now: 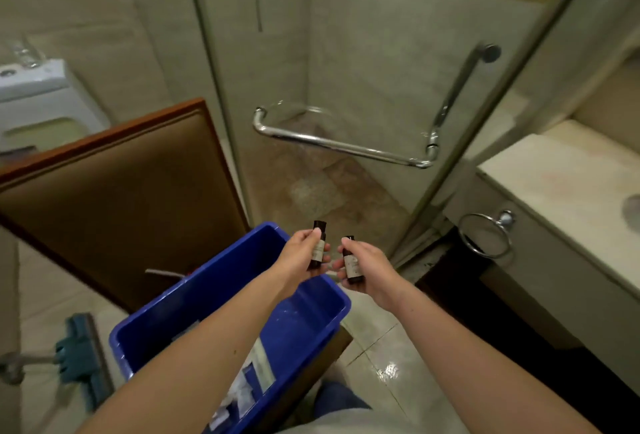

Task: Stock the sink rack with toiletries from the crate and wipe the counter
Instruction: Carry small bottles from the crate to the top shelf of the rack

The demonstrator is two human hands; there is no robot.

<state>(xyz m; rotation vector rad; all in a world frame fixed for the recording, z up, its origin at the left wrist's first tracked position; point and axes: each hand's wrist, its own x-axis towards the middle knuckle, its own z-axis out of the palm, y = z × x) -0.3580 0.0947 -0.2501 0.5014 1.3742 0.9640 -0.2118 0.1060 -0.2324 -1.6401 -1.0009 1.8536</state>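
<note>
A blue plastic crate (311, 329) stands low in the middle, with white packets visible inside under my left forearm. My left hand (299, 253) grips a small dark bottle (318, 247) with a pale label, held upright above the crate's far end. My right hand (367, 269) holds a second small dark bottle (352, 265) of the same kind, just to the right of the first. The pale stone counter (561, 187) is at the right, with the edge of a sink (633, 208) at the frame's border. No rack is in view.
A glass shower door (363, 70) with a chrome bar handle (343, 146) stands straight ahead. A brown padded panel (121, 198) leans at the left, a toilet (38, 101) behind it. A teal floor squeegee (81, 357) lies lower left. A chrome towel ring (485, 236) hangs under the counter.
</note>
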